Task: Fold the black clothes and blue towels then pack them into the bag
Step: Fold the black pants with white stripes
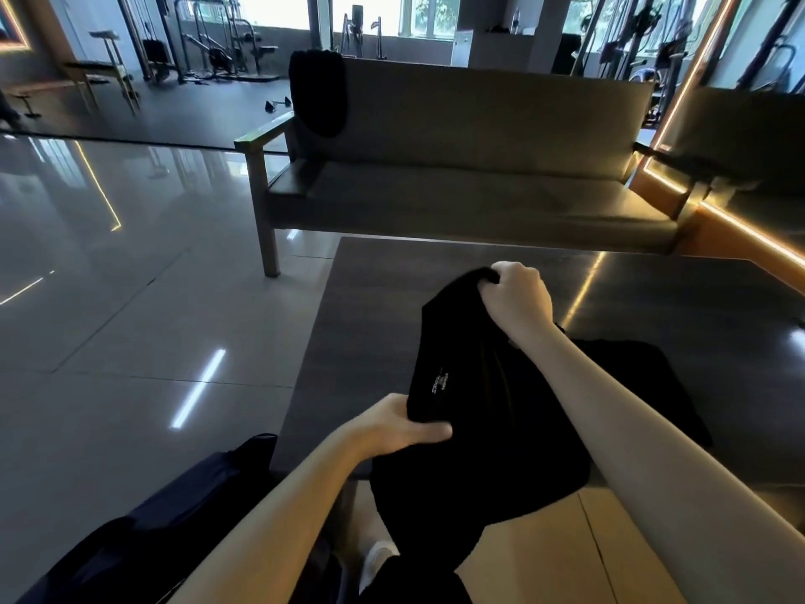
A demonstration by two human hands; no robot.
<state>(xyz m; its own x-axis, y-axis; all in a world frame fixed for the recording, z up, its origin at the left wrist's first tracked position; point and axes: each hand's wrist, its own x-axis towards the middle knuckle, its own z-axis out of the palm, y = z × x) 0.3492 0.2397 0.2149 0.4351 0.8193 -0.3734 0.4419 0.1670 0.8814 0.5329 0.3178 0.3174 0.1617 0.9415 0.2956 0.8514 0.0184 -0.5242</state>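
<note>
From my end I have both hands on a black garment over the near part of the dark tabletop. My right hand is clenched around the garment's upper edge and holds it raised off the surface, knuckles up. My left hand pinches the lower left edge, thumb on top and fingers tucked under the fabric. Between the two hands the garment is stretched at a slant. Its loose lower part spills over the tabletop's near edge and hangs toward my legs. A small white print shows on the side facing me; I cannot read it.

A black cloth lies flat on the tabletop just right of my right forearm, which hides part of it. I cannot tell whether it touches the garment.

A dark blue bag sits low at my left, beside the tabletop's near left corner and partly under my left forearm. I cannot tell whether its mouth is open.

Beyond the tabletop stands a sofa with wooden arms, and a black item is draped over the left end of its back. The floor is glossy tile, with gym machines far behind by the windows.
</note>
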